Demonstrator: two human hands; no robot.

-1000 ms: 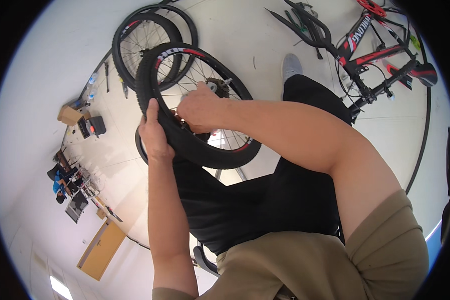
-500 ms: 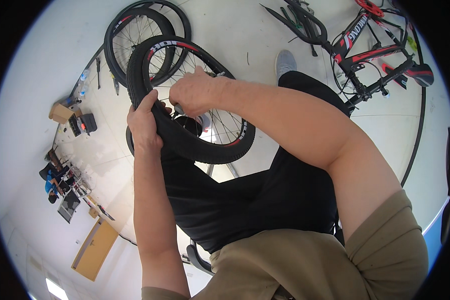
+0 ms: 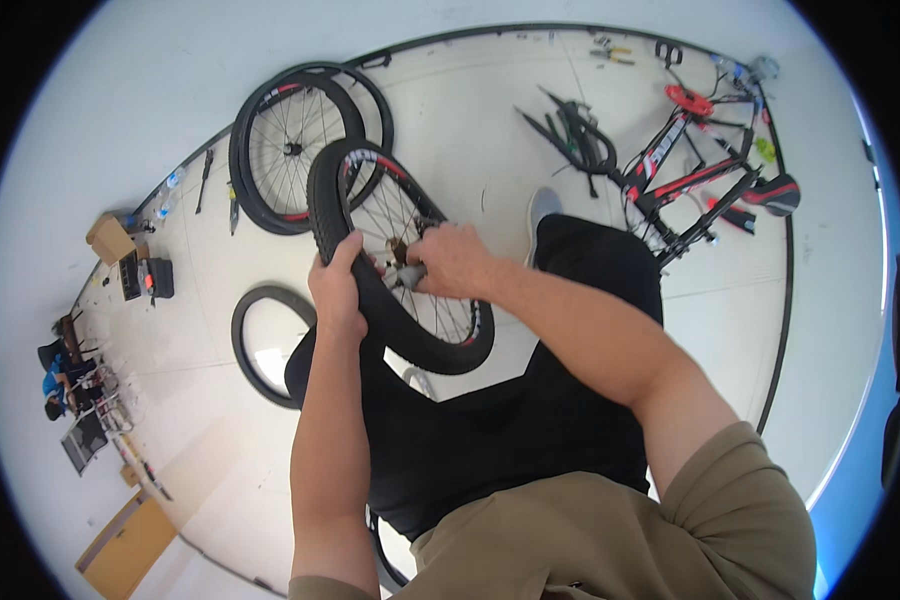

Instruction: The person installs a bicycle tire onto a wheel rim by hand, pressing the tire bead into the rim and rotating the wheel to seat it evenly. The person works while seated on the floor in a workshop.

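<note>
Far to the left of the spoked wheel (image 3: pixel 375 300), and lower in view, is a smooth tan door (image 3: pixel 125 550); higher up, a cardboard box (image 3: pixel 110 240) gapes with its flaps out, just beside a squarish black case (image 3: pixel 157 278). Closer to the wheel on its left, a bare tyre (image 3: pixel 238 335) makes a thin black ring on the pale floor, its right edge hidden by a trousered knee. Above it, up and left of the wheel, lies a second wheel (image 3: pixel 293 150) with fine metal spokes and a red-marked rim, partly covered by the first.

At the wheel's left side the left hand (image 3: pixel 338 285) clasps the knobbly black rubber, thumb on top. The wheel itself is tilted, held up above the person's lap. At its middle the right hand (image 3: pixel 457 260) curls around a grey, rounded piece (image 3: pixel 408 276), fingertips partly hidden, blocking some spokes.

Right of the wheel come a grey shoe (image 3: pixel 542 210), a curved black fork (image 3: pixel 595 150) and a glossy black-and-red bike frame (image 3: pixel 670 170).
</note>
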